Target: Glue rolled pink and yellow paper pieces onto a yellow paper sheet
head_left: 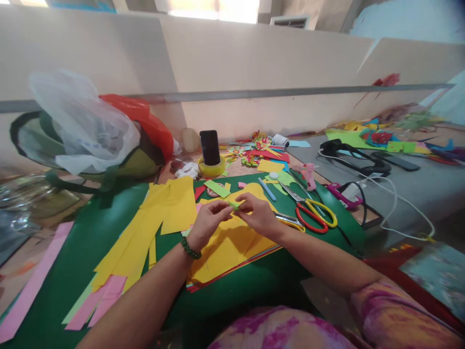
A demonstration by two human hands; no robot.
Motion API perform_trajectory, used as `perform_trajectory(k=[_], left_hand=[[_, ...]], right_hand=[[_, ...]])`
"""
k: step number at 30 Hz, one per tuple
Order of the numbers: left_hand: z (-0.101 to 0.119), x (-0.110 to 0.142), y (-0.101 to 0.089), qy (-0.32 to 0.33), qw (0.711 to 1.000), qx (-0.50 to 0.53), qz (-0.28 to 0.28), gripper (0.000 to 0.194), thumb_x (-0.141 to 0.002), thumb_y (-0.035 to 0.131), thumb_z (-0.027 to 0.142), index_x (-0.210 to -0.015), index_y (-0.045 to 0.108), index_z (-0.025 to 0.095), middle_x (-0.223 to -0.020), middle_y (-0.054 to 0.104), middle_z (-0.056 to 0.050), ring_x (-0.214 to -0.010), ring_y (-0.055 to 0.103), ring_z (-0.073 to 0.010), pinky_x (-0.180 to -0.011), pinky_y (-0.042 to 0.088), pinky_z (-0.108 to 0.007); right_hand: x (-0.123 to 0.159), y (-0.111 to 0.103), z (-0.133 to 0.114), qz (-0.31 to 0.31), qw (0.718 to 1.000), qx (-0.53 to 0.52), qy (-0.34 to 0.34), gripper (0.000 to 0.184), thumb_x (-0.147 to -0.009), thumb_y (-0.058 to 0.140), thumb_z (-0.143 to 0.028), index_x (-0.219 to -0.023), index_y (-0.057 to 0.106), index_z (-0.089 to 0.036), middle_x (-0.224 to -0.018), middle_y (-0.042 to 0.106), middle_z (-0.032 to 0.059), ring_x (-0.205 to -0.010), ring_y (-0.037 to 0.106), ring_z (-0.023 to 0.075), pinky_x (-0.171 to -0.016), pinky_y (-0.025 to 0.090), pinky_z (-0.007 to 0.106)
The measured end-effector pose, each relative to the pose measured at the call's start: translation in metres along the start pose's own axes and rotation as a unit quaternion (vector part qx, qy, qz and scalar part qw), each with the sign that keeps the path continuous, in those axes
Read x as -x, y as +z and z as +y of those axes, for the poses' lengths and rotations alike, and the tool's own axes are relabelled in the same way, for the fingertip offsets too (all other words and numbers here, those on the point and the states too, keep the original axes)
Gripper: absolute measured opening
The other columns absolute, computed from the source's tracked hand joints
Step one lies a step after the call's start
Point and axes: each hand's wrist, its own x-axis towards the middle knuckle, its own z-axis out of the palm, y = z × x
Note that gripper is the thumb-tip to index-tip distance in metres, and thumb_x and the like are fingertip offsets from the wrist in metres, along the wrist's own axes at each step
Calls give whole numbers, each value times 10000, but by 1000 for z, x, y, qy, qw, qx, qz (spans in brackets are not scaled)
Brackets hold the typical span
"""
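Note:
Between my two hands is a small piece of light green paper, pinched at both ends. My left hand, with a dark green bead bracelet at the wrist, grips its left end. The fingers of my right hand close on the other end. Beneath them lies a stack of orange-yellow paper sheets, with red and blue edges showing at the bottom. A light green strip lies just beyond my fingertips. To the right of my right hand are a box cutter and scissors with red and yellow handles.
Yellow paper strips and pink strips cover the left of the green mat. A phone stands by a yellow tape roll. At right are a pink glue gun and a power strip with cables. Bags sit back left.

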Motion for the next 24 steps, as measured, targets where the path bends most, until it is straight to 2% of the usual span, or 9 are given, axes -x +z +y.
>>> perform_trajectory(k=[4, 7, 9, 13, 15, 18, 21, 24], left_hand=[[-6, -3, -1, 16, 1000, 5, -3, 261, -556, 777, 333, -722, 701, 146, -653, 657, 1, -626, 589, -119, -662, 488, -261], [-9, -5, -2, 41, 999, -7, 4, 227, -554, 763, 281, -729, 692, 155, -702, 667, 0, -650, 599, -128, -678, 501, -272], [-10, -5, -3, 50, 999, -14, 0, 271, -554, 766, 258, -792, 680, 160, -684, 651, 13, -639, 601, -133, -657, 500, -273], [-10, -7, -7, 50, 998, 8, -22, 516, -578, 774, 241, -1066, 623, 166, -658, 610, 43, -642, 597, -126, -647, 483, -259], [-10, -8, -9, 47, 998, 24, -23, 599, -577, 786, 240, -1136, 583, 169, -683, 611, 44, -656, 590, -118, -657, 474, -252], [-8, -8, -10, 32, 998, 38, -35, 660, -578, 794, 240, -1182, 539, 169, -697, 613, 46, -650, 577, -108, -657, 460, -247], [-5, -7, -10, 31, 997, 39, -50, 684, -589, 780, 243, -1212, 509, 163, -670, 591, 58, -624, 553, -100, -638, 445, -241], [-1, -8, -13, 49, 998, 29, -18, 675, -577, 747, 224, -1207, 513, 155, -688, 565, 63, -637, 533, -92, -640, 446, -229]], right_hand=[[2, 3, 1, -20, 999, -28, 2, 258, -770, 645, -291, -994, 539, -216, -790, 736, 32, -749, 717, 191, -686, 510, 288], [-1, 1, -1, -42, 995, -81, 50, 279, -773, 639, -367, -978, 543, -203, -715, 712, 18, -642, 680, 171, -581, 472, 261], [-4, -2, -1, -45, 987, -124, 91, 273, -744, 647, -339, -957, 552, -196, -638, 678, -12, -572, 633, 144, -547, 439, 246], [-12, -9, 1, -78, 942, -271, 183, 359, -600, 738, -256, -913, 580, -180, -609, 654, -46, -575, 594, 103, -610, 448, 238], [-15, -12, 2, -98, 916, -323, 217, 417, -535, 783, -246, -899, 593, -174, -614, 658, -49, -567, 575, 87, -614, 441, 228], [-17, -12, 3, -122, 895, -357, 239, 465, -484, 817, -236, -888, 596, -176, -598, 651, -53, -548, 554, 77, -594, 417, 217], [-17, -11, 3, -141, 896, -350, 235, 479, -479, 819, -248, -894, 591, -180, -603, 644, -52, -543, 549, 82, -582, 403, 221], [-17, -20, -1, -151, 930, -263, 206, 427, -557, 784, -301, -914, 588, -172, -633, 656, -21, -571, 572, 110, -592, 413, 243]])
